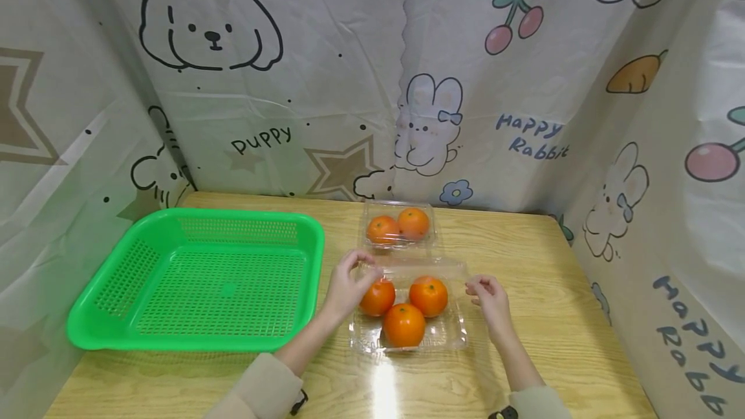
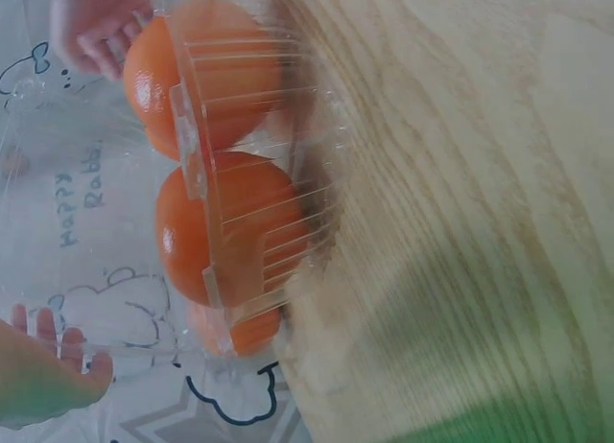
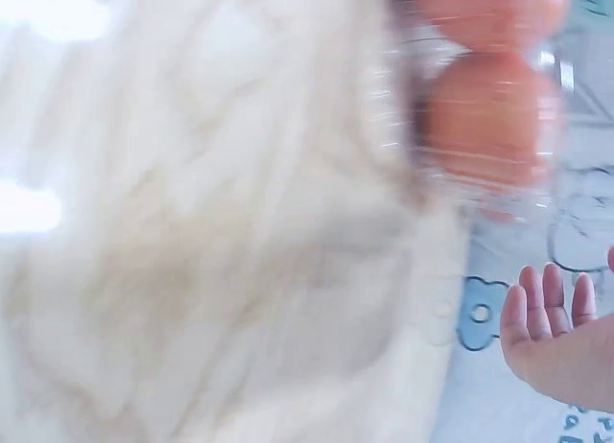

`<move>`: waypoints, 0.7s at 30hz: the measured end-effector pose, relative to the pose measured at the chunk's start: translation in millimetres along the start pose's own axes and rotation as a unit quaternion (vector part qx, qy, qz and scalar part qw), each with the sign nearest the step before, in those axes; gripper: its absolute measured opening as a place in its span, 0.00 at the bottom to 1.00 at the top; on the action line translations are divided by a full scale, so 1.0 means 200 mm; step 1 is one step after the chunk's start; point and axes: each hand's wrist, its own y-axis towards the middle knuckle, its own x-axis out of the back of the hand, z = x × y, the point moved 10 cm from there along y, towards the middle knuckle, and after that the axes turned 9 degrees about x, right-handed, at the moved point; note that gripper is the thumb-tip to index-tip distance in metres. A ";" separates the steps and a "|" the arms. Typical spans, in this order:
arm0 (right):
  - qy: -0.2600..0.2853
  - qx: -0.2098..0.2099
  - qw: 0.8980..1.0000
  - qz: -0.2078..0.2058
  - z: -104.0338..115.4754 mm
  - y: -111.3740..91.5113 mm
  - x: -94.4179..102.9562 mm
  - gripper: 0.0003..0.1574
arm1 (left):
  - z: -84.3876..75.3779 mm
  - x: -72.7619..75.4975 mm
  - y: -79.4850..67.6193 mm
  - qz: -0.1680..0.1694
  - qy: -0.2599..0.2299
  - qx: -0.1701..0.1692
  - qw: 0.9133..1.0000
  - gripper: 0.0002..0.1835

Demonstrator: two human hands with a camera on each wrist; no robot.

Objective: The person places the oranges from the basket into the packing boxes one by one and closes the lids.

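A clear plastic clamshell box (image 1: 433, 343) holds three oranges (image 1: 404, 325) on the wooden table, and its transparent lid (image 1: 425, 270) stands raised at the far side. My left hand (image 1: 348, 286) is at the lid's left side, thumb and fingers apart; whether it touches the plastic I cannot tell. In the left wrist view that hand (image 2: 48, 371) has its fingers spread. To the right of the box, my right hand (image 1: 491, 306) hovers with loosely bent fingers near the lid's right end. The right wrist view shows this hand (image 3: 561, 338) apart from the oranges (image 3: 484, 122).
Behind the box sits a second clear box (image 1: 398, 205) with oranges in it. A green plastic basket (image 1: 317, 257) stands on the left of the table (image 1: 524, 251). Printed curtains (image 1: 337, 83) enclose the back and both sides.
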 end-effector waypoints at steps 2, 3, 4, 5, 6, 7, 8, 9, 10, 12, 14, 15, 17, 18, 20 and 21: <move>0.064 -0.010 0.998 -0.008 0.03 -0.01 0.01 0.14 | -0.05 0.00 -0.03 0.003 -0.001 -0.014 1.000 0.10; 0.089 -0.005 0.996 -0.009 0.05 -0.01 0.01 0.16 | -0.08 0.01 -0.04 0.005 0.001 -0.021 1.000 0.09; 0.112 0.003 0.994 -0.008 0.08 -0.02 0.01 0.18 | -0.10 0.01 -0.06 0.005 0.004 -0.026 1.000 0.09; 0.129 0.013 0.992 -0.003 0.10 -0.02 0.01 0.20 | -0.13 0.01 -0.07 0.007 0.007 -0.032 0.999 0.08; 0.136 0.026 0.990 0.005 0.13 -0.03 0.01 0.22 | -0.15 0.01 -0.08 0.007 0.010 -0.037 0.999 0.08; 0.136 0.038 0.990 0.016 0.15 -0.03 0.00 0.24 | -0.15 0.01 -0.09 0.007 0.010 -0.039 0.999 0.08; 0.128 0.048 0.990 0.025 0.17 -0.04 0.00 0.26 | -0.15 0.01 -0.09 0.009 0.011 -0.040 0.999 0.08; 0.112 0.058 0.991 0.035 0.19 -0.05 -0.01 0.27 | -0.15 0.01 -0.10 0.009 0.012 -0.042 0.999 0.08; 0.093 0.065 0.993 0.044 0.21 -0.06 -0.01 0.28 | -0.15 0.01 -0.10 0.010 0.012 -0.044 0.999 0.09; 0.051 0.079 0.994 0.063 0.24 -0.08 -0.03 0.28 | -0.15 0.00 -0.11 0.013 0.010 -0.047 0.999 0.10; 0.012 0.098 0.992 0.077 0.27 -0.10 -0.05 0.27 | -0.15 0.00 -0.12 0.017 0.009 -0.046 0.999 0.10; -0.004 0.107 0.991 0.083 0.28 -0.11 -0.06 0.28 | -0.14 0.00 -0.12 0.019 0.011 -0.048 0.999 0.11; -0.024 0.125 0.988 0.086 0.30 -0.13 -0.08 0.28 | -0.14 0.00 -0.13 0.021 0.014 -0.055 0.998 0.10; -0.033 0.134 0.987 0.085 0.30 -0.13 -0.08 0.28 | -0.14 0.00 -0.13 0.021 0.016 -0.060 0.998 0.10; -0.050 0.146 0.985 0.079 0.31 -0.15 -0.08 0.29 | -0.14 -0.01 -0.14 0.017 0.025 -0.078 0.997 0.09; -0.052 0.148 0.985 0.075 0.31 -0.15 -0.08 0.29 | -0.12 -0.01 -0.14 0.015 0.029 -0.085 0.996 0.09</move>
